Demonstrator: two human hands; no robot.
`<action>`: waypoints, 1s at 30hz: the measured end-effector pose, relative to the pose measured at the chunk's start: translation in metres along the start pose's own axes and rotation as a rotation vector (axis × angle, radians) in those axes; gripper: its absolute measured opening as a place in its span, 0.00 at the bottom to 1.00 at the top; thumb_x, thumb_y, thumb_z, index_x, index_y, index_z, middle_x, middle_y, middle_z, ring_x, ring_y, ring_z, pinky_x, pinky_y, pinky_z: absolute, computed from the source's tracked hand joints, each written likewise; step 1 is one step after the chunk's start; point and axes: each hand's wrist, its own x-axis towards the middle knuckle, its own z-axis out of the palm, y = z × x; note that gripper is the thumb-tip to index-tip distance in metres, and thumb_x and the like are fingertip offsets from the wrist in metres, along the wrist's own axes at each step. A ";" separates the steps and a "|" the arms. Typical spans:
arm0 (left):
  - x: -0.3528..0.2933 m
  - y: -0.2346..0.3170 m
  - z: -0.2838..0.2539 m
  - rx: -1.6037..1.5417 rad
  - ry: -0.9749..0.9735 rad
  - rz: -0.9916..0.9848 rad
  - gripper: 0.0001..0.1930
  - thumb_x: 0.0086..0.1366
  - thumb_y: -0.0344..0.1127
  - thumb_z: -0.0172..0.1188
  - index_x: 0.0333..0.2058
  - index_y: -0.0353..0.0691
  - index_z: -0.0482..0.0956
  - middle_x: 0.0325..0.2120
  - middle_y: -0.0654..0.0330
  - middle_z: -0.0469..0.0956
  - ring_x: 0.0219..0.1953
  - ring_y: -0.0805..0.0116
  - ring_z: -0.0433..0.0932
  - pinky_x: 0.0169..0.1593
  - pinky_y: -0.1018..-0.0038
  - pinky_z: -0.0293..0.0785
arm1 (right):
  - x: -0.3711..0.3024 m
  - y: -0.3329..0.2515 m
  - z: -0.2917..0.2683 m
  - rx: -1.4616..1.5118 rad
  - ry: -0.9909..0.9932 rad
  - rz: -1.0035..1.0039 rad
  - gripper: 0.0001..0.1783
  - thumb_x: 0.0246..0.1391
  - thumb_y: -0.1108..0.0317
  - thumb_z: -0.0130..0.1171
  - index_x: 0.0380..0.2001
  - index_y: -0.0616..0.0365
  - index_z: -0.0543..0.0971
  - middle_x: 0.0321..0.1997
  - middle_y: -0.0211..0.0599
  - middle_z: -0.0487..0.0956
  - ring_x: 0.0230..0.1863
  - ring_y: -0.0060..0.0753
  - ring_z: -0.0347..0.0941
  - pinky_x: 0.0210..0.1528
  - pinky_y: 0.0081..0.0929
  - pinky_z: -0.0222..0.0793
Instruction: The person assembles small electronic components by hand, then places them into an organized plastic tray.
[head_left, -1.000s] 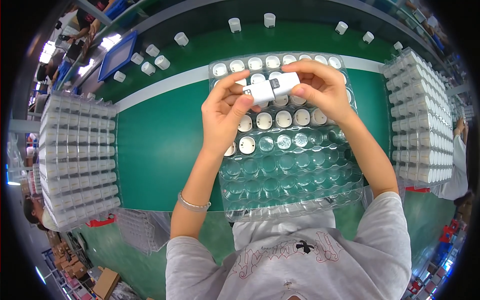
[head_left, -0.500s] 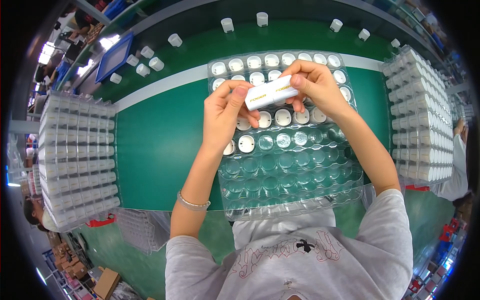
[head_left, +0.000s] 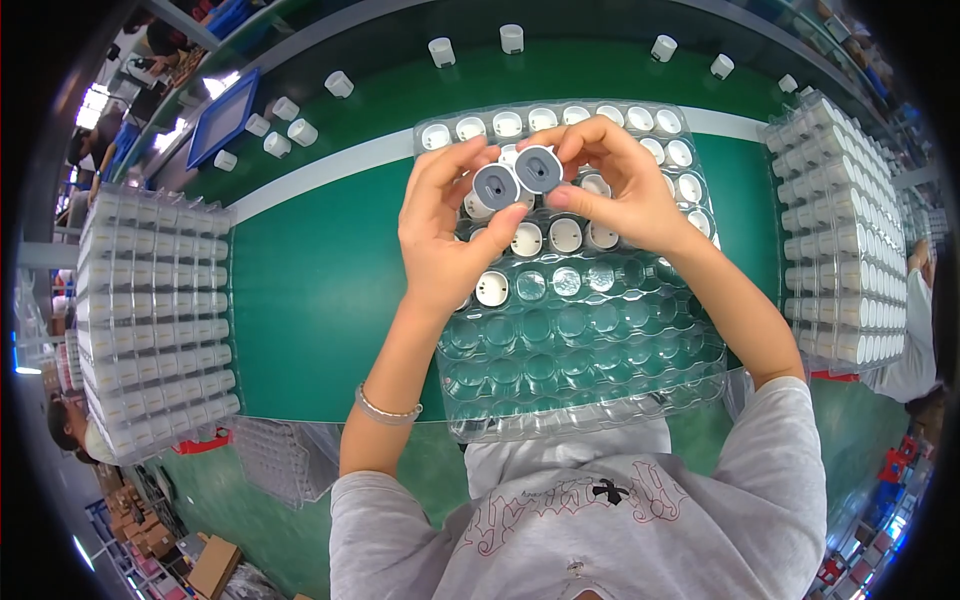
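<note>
Worktop in green runs under everything, with stacked clear trays of white pieces at both sides. On it, straight ahead of the person, lies a clear blister tray, its far rows filled with small white cylinders, its near pockets bare. Above those far rows the left hand and right hand each pinch one short white cylinder, the left cylinder and right cylinder touching side by side. Each grip is closed around the round wall, fingertips only. Grey end faces point up toward the camera, so the long axes run nearly along the line of sight. They look light, rigid and smooth, likely a bit slippery; holding the side wall seems soundest.
</note>
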 end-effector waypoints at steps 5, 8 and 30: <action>-0.001 -0.004 -0.003 -0.074 -0.003 0.081 0.31 0.46 0.20 0.66 0.50 0.35 0.63 0.43 0.55 0.68 0.50 0.60 0.71 0.54 0.67 0.69 | 0.000 0.001 0.004 -0.033 -0.002 -0.022 0.17 0.41 0.81 0.62 0.33 0.57 0.66 0.48 0.45 0.73 0.51 0.34 0.68 0.54 0.33 0.64; -0.001 -0.004 -0.003 -0.071 -0.012 0.098 0.31 0.46 0.19 0.66 0.49 0.35 0.62 0.43 0.54 0.68 0.51 0.58 0.71 0.54 0.67 0.69 | -0.001 0.000 0.003 -0.049 0.002 -0.026 0.18 0.41 0.82 0.61 0.33 0.57 0.66 0.48 0.45 0.73 0.51 0.35 0.68 0.54 0.33 0.64; 0.006 0.014 -0.017 0.233 -0.860 -0.095 0.18 0.38 0.34 0.73 0.30 0.39 0.78 0.32 0.62 0.74 0.35 0.65 0.72 0.38 0.72 0.70 | -0.008 -0.020 -0.015 -0.456 -0.568 -0.171 0.18 0.33 0.66 0.66 0.32 0.55 0.76 0.33 0.30 0.76 0.32 0.37 0.70 0.33 0.31 0.65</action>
